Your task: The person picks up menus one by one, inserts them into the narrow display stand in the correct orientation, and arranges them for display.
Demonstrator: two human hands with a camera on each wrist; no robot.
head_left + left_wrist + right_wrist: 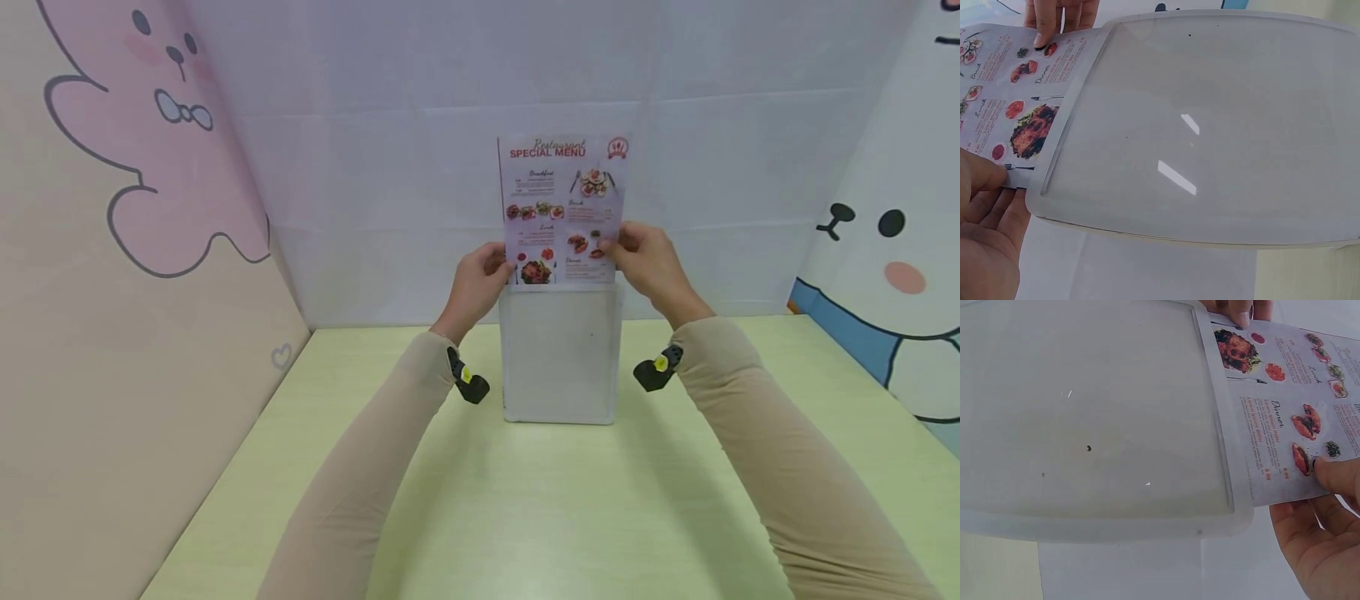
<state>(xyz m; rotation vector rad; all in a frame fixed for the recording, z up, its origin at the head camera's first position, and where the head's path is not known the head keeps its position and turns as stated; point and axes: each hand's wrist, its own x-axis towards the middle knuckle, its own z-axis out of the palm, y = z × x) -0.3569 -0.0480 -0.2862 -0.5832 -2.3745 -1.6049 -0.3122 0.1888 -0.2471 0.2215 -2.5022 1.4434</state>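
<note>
A printed restaurant menu sheet (564, 208) stands upright at the top edge of a white-framed display stand (561, 354) with a clear front panel. My left hand (477, 283) pinches the sheet's lower left edge, thumb in front and fingers behind. On the other side my right hand (651, 262) pinches the right edge a little higher. In the left wrist view the menu's bottom edge (1054, 150) meets the frame's top rim; whether it sits inside the slot or behind it I cannot tell. The right wrist view shows the frame's panel (1091, 419) with nothing printed behind it.
The stand rests on a pale yellow-green table (480, 517) near its back edge. Behind it hangs a white cloth backdrop (390, 183). Cartoon-printed panels rise at the left (135, 333) and right (900, 250). Small black cameras sit on both wrists.
</note>
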